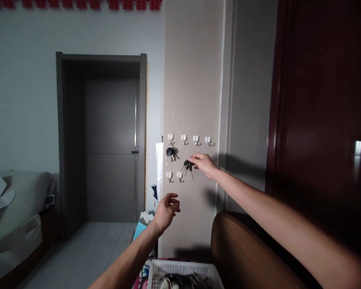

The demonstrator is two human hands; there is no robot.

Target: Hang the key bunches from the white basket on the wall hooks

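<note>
Bunch of keys point(188, 166) sits just right of frame centre, pinched at its top end by the right hand point(205, 164), thumb and fingertips closed on the ring end so the keys dangle loose below and to the left of the fingers. The arm is stretched out from the lower right of the frame. The bunch hangs close to the beige wall panel point(192, 80), between the upper row of hooks point(196, 139) and the lower hooks point(179, 176); cannot tell if it touches the wall or any hook. Upper row has four white stick-on hooks, lower row shows two, left of the held bunch. A second set of keys point(170, 152) hangs from the leftmost upper hook, dark fob down, hanging by its own weight; the other hooks look bare. The left hand point(167, 210) is lower, centre frame, holding nothing, fingers loosely spread and a bit curled, palm toward the wall, apart from the hooks; likely just raised for balance. Bottom centre is a white basket point(156, 271) with small items inside, too dark to name. A brown rounded chair back point(243, 249) is at lower right under the right arm. A grey door point(111, 148) is shut at left centre, a sofa point(21, 200) at far left and a dark red door point(319, 100) at right.
</note>
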